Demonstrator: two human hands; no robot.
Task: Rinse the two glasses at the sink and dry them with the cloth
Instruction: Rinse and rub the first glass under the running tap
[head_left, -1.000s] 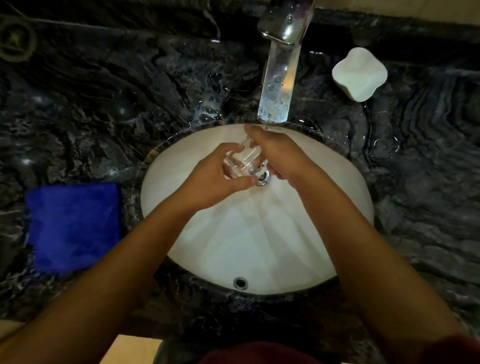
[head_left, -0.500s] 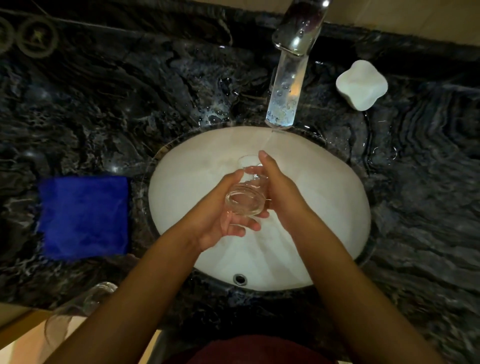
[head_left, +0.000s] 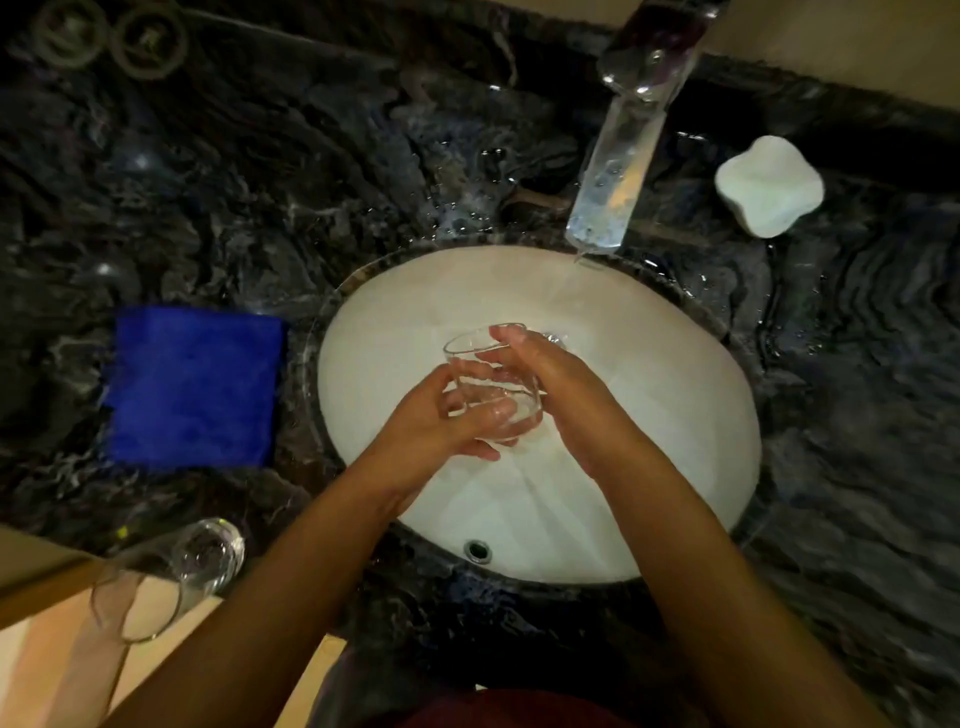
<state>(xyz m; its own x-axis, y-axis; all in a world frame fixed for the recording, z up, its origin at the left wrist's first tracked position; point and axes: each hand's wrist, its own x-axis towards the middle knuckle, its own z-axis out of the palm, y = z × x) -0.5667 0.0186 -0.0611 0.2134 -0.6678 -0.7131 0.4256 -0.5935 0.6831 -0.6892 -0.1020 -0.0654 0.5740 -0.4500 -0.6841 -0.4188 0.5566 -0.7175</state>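
Note:
A clear glass (head_left: 491, 382) is held over the white sink basin (head_left: 649, 415), with a little water in its bottom. My left hand (head_left: 436, 421) grips it from the left and below, fingers curled round its base. From the right, my right hand (head_left: 561, 389) holds the glass's side, fingertips reaching up by the rim. A second clear glass (head_left: 171, 571) stands on the counter's front left edge. The folded blue cloth (head_left: 195, 387) lies flat on the counter left of the basin. A thin stream runs from the chrome tap (head_left: 623, 156).
The counter (head_left: 260, 182) is dark marble, wet with droplets near the tap. A white soap dish (head_left: 769, 184) sits at the back right. Two dark rings (head_left: 109, 39) lie at the far left corner. The overflow hole (head_left: 478, 551) is at the basin's near wall.
Both hands have drawn the glass back from under the tap toward me and turned it more upright. The view has shifted, bringing the second glass into sight.

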